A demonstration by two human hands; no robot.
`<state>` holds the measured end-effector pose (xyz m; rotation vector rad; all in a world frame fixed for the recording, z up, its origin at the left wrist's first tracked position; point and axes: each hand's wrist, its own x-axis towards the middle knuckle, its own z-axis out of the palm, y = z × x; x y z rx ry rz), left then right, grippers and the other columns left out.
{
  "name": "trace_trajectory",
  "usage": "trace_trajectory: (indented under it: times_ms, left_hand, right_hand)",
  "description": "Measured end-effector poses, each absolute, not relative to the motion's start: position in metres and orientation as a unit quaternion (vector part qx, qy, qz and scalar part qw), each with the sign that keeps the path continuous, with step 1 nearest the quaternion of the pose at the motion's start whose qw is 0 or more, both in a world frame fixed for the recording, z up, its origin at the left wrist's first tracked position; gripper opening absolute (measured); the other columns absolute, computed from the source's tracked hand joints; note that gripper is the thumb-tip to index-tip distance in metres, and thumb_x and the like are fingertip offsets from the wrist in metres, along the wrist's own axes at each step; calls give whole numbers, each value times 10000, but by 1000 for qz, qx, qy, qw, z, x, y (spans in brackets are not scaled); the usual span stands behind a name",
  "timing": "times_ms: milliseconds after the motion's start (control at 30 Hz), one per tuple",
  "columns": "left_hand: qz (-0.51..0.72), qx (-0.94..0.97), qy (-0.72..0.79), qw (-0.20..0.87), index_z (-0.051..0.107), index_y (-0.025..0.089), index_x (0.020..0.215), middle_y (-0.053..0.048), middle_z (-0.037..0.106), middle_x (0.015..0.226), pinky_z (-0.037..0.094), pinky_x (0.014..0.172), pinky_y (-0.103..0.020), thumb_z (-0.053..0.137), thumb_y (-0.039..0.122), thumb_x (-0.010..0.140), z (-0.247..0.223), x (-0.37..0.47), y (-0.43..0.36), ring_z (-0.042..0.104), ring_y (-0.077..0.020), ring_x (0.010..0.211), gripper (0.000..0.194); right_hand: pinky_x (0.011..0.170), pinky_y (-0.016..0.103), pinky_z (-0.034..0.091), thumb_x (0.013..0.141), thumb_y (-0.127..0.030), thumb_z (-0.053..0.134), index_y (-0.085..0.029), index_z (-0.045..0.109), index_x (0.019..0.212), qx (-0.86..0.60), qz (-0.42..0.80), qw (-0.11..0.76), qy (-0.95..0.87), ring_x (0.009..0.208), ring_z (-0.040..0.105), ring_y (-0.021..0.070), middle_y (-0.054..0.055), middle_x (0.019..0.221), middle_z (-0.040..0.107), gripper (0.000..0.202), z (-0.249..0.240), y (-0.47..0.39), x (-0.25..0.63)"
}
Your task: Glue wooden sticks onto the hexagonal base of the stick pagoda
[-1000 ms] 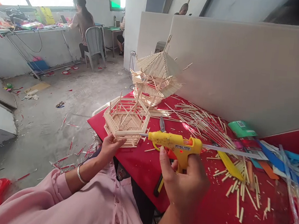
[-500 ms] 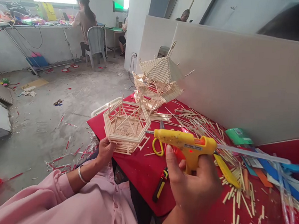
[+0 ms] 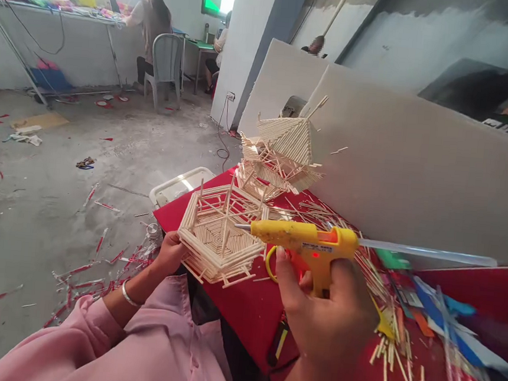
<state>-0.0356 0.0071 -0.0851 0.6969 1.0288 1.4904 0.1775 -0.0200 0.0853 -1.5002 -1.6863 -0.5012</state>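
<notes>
My left hand (image 3: 170, 255) grips the near left edge of a hexagonal stick frame (image 3: 221, 256), which has a spiral-patterned floor and several upright sticks. In my right hand (image 3: 325, 315) is a yellow glue gun (image 3: 305, 238), its small red light lit and a long clear glue stick (image 3: 426, 252) coming out of its back. The metal nozzle points left, over the right part of the frame; whether it touches a stick I cannot tell. Behind the frame stands a tiered stick pagoda (image 3: 285, 140) with a pointed roof, on the red table (image 3: 243, 308).
Loose sticks (image 3: 387, 368) and a yellow cutter (image 3: 384, 323) lie right of my right hand. A black-and-yellow tool (image 3: 279, 341) is near the table's front edge. A white panel (image 3: 393, 167) stands behind. A person (image 3: 155, 22) sits at the far left; scraps litter the floor.
The view has turned right. The hexagonal frame has tilted so more of its floor shows, and the glue gun nozzle has moved left over its right part. Both hands keep their holds.
</notes>
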Motion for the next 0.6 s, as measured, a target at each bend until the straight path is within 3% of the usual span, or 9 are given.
trace_trajectory:
  times_ms: [167, 333, 467, 600]
  left_hand:
    - [597, 304, 392, 630, 520, 155, 416, 36, 436, 410, 380, 450, -231, 888, 546, 500, -89, -57, 16, 399, -70, 412, 543]
    - [569, 305, 330, 688, 505, 158, 444, 39, 432, 411, 340, 405, -212, 881, 458, 561, -84, -66, 26, 360, -53, 382, 495]
    - [534, 306, 268, 741, 443, 167, 408, 35, 401, 381, 328, 377, -220, 876, 385, 555, -79, -61, 32, 352, -58, 354, 507]
    - [504, 295, 220, 782, 435, 181, 436, 41, 386, 386, 320, 361, -221, 861, 442, 568, -79, -49, 31, 337, -61, 343, 516]
  right_hand:
    - [504, 285, 396, 782, -498, 701, -246, 423, 641, -610, -217, 388, -656, 475, 459, 127, -45, 534, 481, 401, 97, -21, 181]
    - [507, 297, 390, 752, -537, 716, -239, 450, 642, -618, -235, 390, -640, 472, 468, 134, -35, 532, 495, 413, 113, -14, 197]
    - [498, 283, 377, 776, -455, 701, -225, 495, 682, -535, -306, 365, -698, 521, 505, 143, -7, 597, 534, 323, 128, 2, 193]
    - [491, 273, 363, 796, -364, 652, -186, 618, 845, -417, -383, 292, -771, 579, 556, 145, 34, 736, 638, 188, 147, 10, 173]
